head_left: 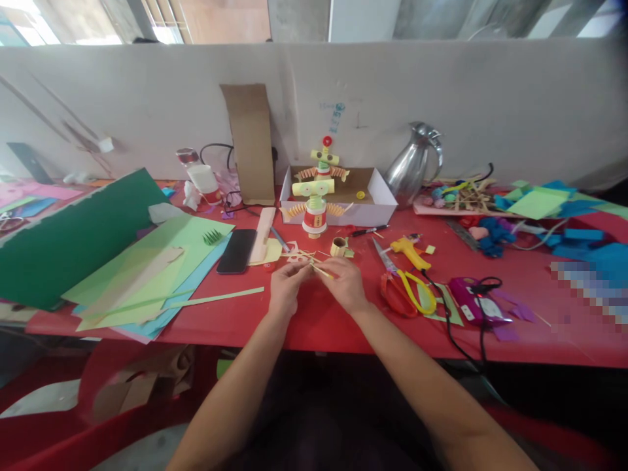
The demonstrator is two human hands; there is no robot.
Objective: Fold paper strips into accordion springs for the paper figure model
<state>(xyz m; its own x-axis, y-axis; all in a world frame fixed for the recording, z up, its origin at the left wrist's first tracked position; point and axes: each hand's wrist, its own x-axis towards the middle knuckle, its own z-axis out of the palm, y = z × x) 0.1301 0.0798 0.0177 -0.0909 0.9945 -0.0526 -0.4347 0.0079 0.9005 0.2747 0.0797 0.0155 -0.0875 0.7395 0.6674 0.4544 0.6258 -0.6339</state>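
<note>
Both of my hands meet over the red table [314,320], just in front of me. My left hand [286,289] and my right hand [346,284] pinch the two ends of a thin yellow paper strip [322,271] held between their fingertips. Just beyond the hands lie small paper scraps and a small rolled paper ring [338,246]. Further back stands a paper robot figure [314,199] made of yellow-green rolls with orange folded arms and a red-and-white base.
Green and blue paper sheets [147,275] and a black phone [237,250] lie at left. A white open box [377,196] and steel jug [415,163] stand behind. Scissors [407,288], a yellow glue gun [409,252] with black cord and paper scraps lie at right.
</note>
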